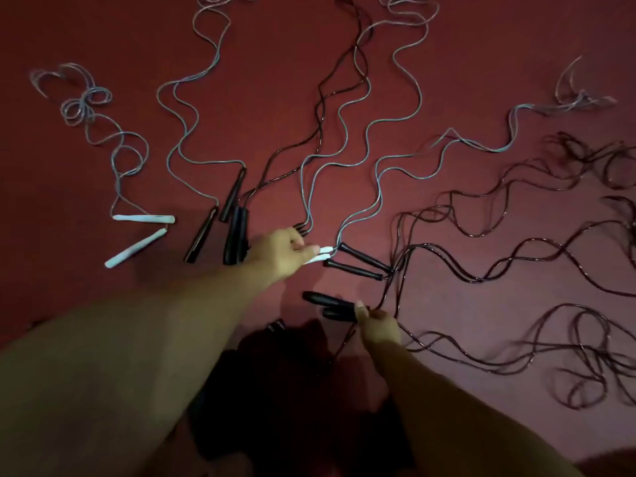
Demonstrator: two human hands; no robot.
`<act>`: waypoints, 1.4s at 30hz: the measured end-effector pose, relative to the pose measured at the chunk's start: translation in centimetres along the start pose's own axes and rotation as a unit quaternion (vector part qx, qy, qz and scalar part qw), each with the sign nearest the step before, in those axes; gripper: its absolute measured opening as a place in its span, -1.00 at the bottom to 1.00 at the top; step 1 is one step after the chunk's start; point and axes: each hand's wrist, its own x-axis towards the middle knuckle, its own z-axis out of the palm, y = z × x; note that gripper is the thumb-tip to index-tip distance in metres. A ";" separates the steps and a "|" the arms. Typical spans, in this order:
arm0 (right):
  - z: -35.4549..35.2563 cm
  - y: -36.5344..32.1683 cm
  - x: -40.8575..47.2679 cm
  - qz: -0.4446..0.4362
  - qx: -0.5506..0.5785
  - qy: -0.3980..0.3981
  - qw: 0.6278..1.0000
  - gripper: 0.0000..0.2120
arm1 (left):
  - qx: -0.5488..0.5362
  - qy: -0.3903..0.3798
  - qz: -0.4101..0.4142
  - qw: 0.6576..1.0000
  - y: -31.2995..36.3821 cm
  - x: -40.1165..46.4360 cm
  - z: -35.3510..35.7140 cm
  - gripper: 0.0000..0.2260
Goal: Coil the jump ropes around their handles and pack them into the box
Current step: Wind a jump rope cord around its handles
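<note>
The left hand (282, 251) pinched a pair of white handles (318, 256), presumably gathering them together so their pale cord (377, 187) could be wound around them. The right hand (377, 325), nearer the body, gripped two black handles (327, 302) where their dark cord (481, 277) left them. Other ropes lay uncoiled on the red floor (447, 80), beyond and to either side of both hands. No box was visible.
</note>
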 end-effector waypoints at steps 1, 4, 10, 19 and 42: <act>0.7 0.4 0.1 -0.011 0.030 0.008 0.999 -0.55 | 0.011 -0.010 -0.011 1.000 -0.7 -0.4 0.5 -0.73; 2.7 1.6 -0.8 -0.010 0.107 0.015 0.994 -0.61 | 0.021 -0.025 -0.032 0.999 -2.8 -1.4 2.9 -0.74; 3.4 5.5 -1.4 0.050 0.050 0.047 0.996 -0.61 | 0.007 0.078 -0.116 0.990 -8.3 -7.3 10.0 -0.53; 3.6 6.2 0.4 0.016 0.007 0.028 0.999 -0.64 | -0.149 0.202 -0.311 0.917 -9.1 -8.8 15.5 -0.30; -1.7 2.0 -5.5 0.037 0.380 -0.050 0.923 -0.87 | -0.500 -0.003 -0.185 0.846 -4.1 -9.3 8.0 -0.76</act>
